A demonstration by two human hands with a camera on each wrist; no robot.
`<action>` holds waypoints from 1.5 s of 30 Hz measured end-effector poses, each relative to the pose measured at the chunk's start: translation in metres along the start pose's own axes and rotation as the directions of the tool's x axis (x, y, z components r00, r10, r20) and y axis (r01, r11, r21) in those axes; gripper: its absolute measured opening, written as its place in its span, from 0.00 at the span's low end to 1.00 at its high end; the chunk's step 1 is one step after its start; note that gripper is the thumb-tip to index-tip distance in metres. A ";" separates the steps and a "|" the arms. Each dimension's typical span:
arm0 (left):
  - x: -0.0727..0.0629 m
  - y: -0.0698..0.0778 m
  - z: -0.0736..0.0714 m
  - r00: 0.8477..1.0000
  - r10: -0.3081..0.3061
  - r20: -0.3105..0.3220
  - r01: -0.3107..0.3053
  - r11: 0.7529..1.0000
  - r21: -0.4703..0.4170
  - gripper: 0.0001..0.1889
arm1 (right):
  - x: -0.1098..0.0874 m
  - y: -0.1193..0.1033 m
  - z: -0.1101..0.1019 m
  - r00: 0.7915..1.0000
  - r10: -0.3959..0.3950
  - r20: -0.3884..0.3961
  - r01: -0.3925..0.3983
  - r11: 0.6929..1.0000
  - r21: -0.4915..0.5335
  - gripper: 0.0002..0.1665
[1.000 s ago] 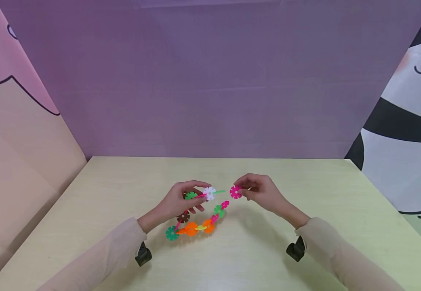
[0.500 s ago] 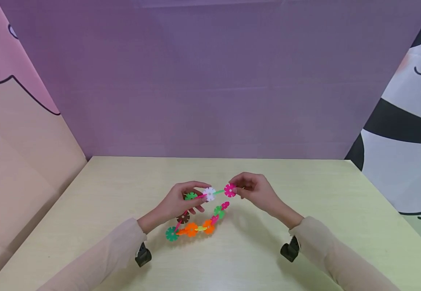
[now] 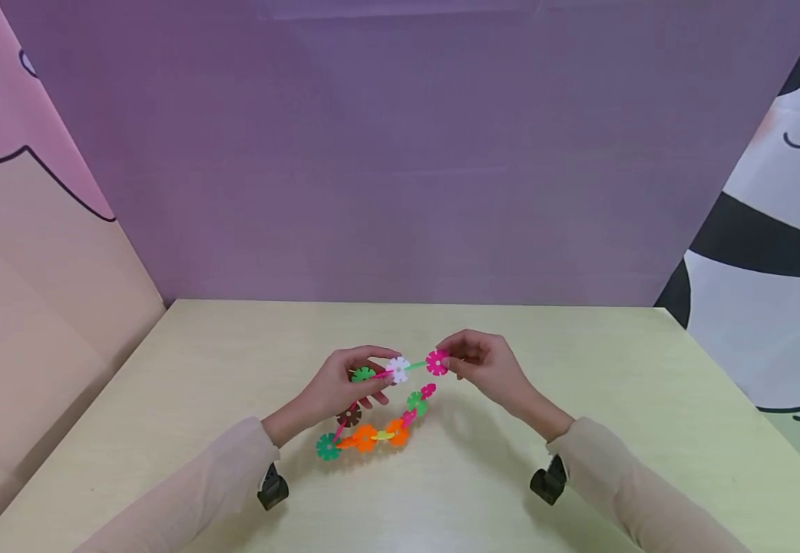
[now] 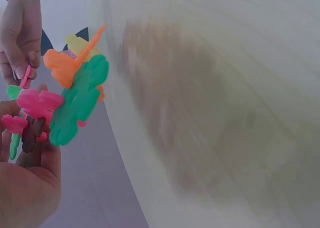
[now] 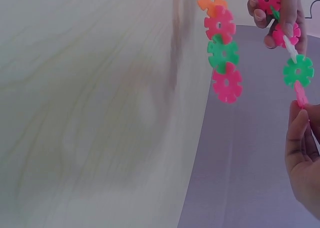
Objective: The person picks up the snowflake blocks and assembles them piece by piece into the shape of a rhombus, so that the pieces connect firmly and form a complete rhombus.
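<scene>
A chain of colourful notched snowflake discs curves between my hands, just above the table in the head view. My left hand (image 3: 338,382) pinches it beside a white disc (image 3: 397,369). From the white disc a light green disc (image 5: 298,71) leads to a pink disc (image 3: 437,362), which my right hand (image 3: 488,367) pinches between thumb and fingers. The pink and green discs touch; how deep the slots sit is hard to tell. The chain's other part hangs lower, through a teal disc (image 3: 328,446) and orange discs (image 3: 365,438), ending in a free pink disc (image 5: 227,82).
The pale wooden table (image 3: 186,369) spreads around both hands. Behind it stands a purple backdrop (image 3: 400,153), with a panda-print panel (image 3: 766,307) at the right and a pink and beige panel (image 3: 34,253) at the left. Black wrist cameras (image 3: 273,487) hang below the sleeves.
My right hand has moved left with the pink disc, bringing it from apart to touching the light green disc. My left hand and the rest of the chain have hardly moved.
</scene>
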State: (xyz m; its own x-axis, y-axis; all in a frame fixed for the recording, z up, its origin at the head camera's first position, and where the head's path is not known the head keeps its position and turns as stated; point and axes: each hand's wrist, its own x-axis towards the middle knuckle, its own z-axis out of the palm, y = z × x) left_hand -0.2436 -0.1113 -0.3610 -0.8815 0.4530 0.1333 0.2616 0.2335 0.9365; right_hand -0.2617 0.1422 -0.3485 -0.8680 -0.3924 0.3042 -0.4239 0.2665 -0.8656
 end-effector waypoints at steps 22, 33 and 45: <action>-0.002 0.000 -0.003 1.000 0.010 -0.010 -0.010 1.000 -0.001 0.19 | -0.003 -0.004 0.006 0.999 0.010 -0.044 -0.008 0.999 0.046 0.10; -0.001 0.000 -0.002 1.000 0.010 0.004 -0.010 1.000 0.003 0.19 | -0.001 -0.004 0.008 0.999 0.014 -0.037 -0.013 1.000 0.020 0.10; 0.000 0.000 -0.001 1.000 -0.003 -0.003 0.003 1.000 -0.027 0.18 | 0.001 -0.007 0.007 1.000 0.017 -0.010 -0.017 1.000 0.002 0.08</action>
State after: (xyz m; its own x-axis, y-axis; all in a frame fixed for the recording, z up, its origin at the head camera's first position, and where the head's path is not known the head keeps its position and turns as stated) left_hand -0.2438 -0.1126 -0.3607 -0.8834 0.4498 0.1312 0.2481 0.2114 0.9454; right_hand -0.2581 0.1342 -0.3451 -0.8775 -0.3792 0.2937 -0.4089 0.2714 -0.8713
